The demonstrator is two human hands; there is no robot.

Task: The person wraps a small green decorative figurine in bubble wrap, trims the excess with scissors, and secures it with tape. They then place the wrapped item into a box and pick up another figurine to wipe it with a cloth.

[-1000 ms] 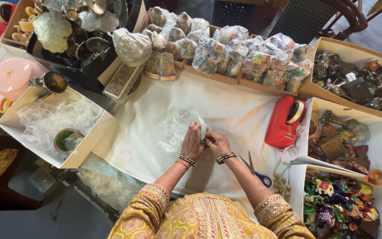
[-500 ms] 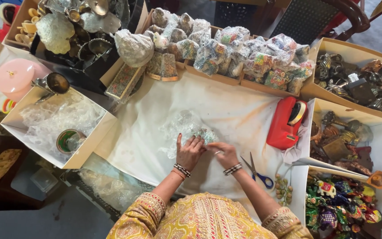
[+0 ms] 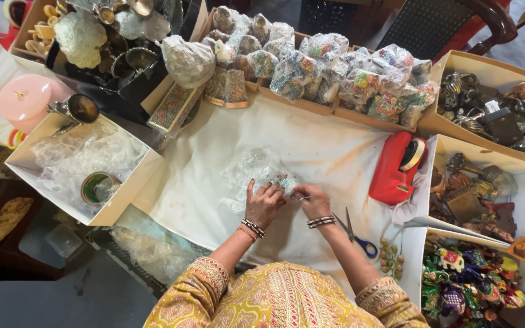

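Bubble wrap [image 3: 253, 173] lies on the white cloth [image 3: 183, 182] in the middle of the table, with a small item bundled at its near edge under both hands. The left hand [image 3: 264, 203] lies flat, fingers spread, pressing the wrap down over the bundle. The right hand [image 3: 312, 200] is curled, fingertips pinched on the bundle's right end; what exactly it grips is too small to tell. A second ago both hands were raised and pinching close together over the sheet; now they have come down and apart, so the wrapping looks to be in its folding or pressing stage rather than finished. Just right of the right wrist lie blue-handled scissors [image 3: 356, 237], and beyond them a red tape dispenser [image 3: 396, 167]. Further off, a row of wrapped bundles [image 3: 329, 70] fills the cardboard boxes at the far edge.
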